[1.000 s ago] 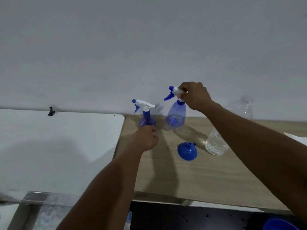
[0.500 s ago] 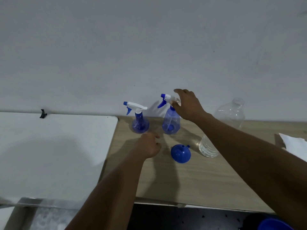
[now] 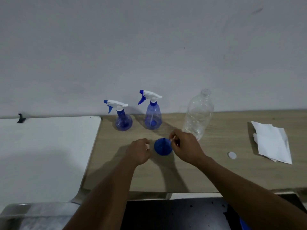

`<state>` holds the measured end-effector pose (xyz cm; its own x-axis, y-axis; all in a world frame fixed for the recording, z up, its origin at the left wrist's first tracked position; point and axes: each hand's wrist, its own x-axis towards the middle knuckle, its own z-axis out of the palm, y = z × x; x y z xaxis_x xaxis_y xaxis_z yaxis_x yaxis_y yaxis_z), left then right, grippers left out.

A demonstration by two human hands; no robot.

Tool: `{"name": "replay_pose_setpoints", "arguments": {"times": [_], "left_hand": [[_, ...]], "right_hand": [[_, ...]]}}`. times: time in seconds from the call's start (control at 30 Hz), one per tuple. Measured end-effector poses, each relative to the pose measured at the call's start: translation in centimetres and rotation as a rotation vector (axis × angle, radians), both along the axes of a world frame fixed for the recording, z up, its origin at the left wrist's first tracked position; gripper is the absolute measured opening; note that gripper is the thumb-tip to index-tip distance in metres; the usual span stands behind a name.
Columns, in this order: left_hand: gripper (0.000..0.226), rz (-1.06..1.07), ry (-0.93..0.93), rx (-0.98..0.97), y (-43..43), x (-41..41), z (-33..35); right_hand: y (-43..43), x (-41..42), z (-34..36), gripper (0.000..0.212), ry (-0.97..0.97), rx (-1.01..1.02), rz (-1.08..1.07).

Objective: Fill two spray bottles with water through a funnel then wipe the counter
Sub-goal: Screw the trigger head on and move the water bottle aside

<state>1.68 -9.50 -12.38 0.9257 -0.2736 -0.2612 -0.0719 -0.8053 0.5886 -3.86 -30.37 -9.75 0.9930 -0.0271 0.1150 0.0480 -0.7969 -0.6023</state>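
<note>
Funnel (image 3: 162, 148): blue, mouth down on the wooden counter (image 3: 207, 171), before two upright spray bottles (image 3: 122, 119) (image 3: 152, 116).
Right hand (image 3: 186, 146): pinches the funnel's edge tab.
Left hand (image 3: 139, 151): fingers curled, holding nothing, just left of the funnel.
Right side: clear bottle (image 3: 198, 113), white cap (image 3: 232, 155), folded paper (image 3: 272, 141).

At centre frame 2 blue sprayers, a round spray bottle (image 3: 123, 120) and a taller spray bottle (image 3: 152, 117) to its right, stand upright by the wall on the wooden counter (image 3: 216, 171). Further right stands an uncapped clear bottle (image 3: 197, 113). Below them a blue funnel (image 3: 162, 147) sits wide end down. The right hand (image 3: 186, 146) pinches its upper right edge, while the left hand (image 3: 138, 151) lies curled just left of it. A white cap (image 3: 232, 155) and folded white paper (image 3: 272, 141) lie at right.
</note>
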Motion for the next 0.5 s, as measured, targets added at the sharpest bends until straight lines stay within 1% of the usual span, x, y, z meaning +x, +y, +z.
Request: {"name": "replay_pose_setpoints", "arguments": {"times": [0.13, 0.23, 0.3, 0.43, 0.5], "left_hand": [[0.040, 0.000, 0.007, -0.045, -1.5, -1.1, -0.1], [0.037, -0.024, -0.057, -0.075, -3.0, -1.5, 0.1], [0.038, -0.019, -0.108, -0.108, -4.3, -1.6, 0.4], [0.046, -0.009, -0.185, -0.199, -7.4, -1.5, 1.7], [0.058, -0.015, -0.212, -0.223, -9.2, -1.5, 2.3]], "right_hand": [[-2.4, -2.1, -2.1, 0.006, 0.085, -0.014, -0.079], [-4.6, -3.0, -2.6, 0.001, 0.137, -0.034, -0.129], [-6.2, -3.5, -2.4, 0.005, 0.166, -0.048, -0.148], [-10.1, -3.8, -1.8, 0.001, 0.295, -0.054, -0.165], [-12.1, -3.9, -2.3, 0.005, 0.334, -0.064, -0.194]]}}
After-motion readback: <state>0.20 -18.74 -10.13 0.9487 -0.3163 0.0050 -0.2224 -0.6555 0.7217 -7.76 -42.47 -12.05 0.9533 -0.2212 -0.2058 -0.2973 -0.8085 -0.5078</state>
